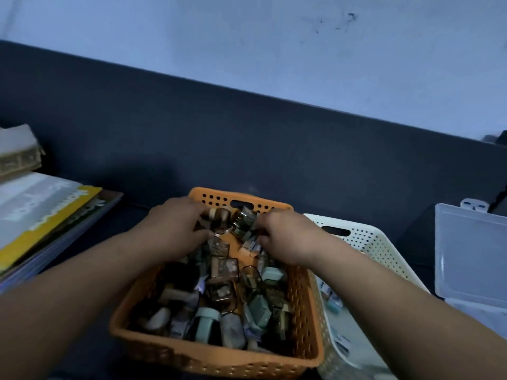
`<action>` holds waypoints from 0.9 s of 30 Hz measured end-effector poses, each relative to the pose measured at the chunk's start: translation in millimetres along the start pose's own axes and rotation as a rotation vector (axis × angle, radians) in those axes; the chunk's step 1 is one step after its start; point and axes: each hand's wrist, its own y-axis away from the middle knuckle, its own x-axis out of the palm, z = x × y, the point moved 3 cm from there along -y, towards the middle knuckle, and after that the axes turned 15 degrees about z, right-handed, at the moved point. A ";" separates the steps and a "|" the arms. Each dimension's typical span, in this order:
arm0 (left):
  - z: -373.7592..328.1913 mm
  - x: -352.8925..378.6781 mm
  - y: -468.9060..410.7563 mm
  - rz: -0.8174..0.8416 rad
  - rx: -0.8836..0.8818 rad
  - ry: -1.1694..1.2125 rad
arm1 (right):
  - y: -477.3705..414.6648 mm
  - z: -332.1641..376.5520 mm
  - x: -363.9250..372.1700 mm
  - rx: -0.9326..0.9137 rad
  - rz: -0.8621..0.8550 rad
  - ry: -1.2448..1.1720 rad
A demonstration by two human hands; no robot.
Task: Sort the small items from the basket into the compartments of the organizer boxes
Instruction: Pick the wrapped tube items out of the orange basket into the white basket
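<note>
**At the orange basket: sorting hardly begun**

Far left on the dark surface, we note a stack of books [46, 212], nobody touching it. Next comes our left hand [175, 226], reaching into the far end of the orange basket [214, 357]. Its fingers curl down against a small brown bottle [219, 218], but we cannot tell whether they grip it. The basket sits front and centre, heaped with small items: little bottles, smoky clear cases, pale green pieces. Our right hand [285, 237] is in the same far end, fingers curled round a smoky clear case [243, 223] held just above the heap. Just beside the orange basket, on its right, stands a white basket [370, 242] with a few small pieces at its bottom. Furthest right lies a clear organizer box [472, 256], lid up; nothing shows in it. We judge the task near its start, with almost everything left to sort.
</note>
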 end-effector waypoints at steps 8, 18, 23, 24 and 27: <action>4.3 8.6 -0.1 -0.031 0.076 0.032 | -26.7 0.1 2.7 0.084 0.113 0.152; 8.2 10.9 -0.6 -0.027 0.166 0.224 | -2.6 1.9 -11.0 -0.166 0.196 -0.951; 9.3 12.1 1.6 -0.018 0.182 0.274 | -25.4 -3.1 0.7 0.014 0.153 -0.298; 9.3 12.2 2.2 -0.016 0.184 0.283 | -28.9 -3.3 4.1 0.027 0.204 -0.219; 9.4 12.1 4.0 -0.016 0.190 0.299 | -39.0 -4.1 10.7 0.058 0.325 -0.077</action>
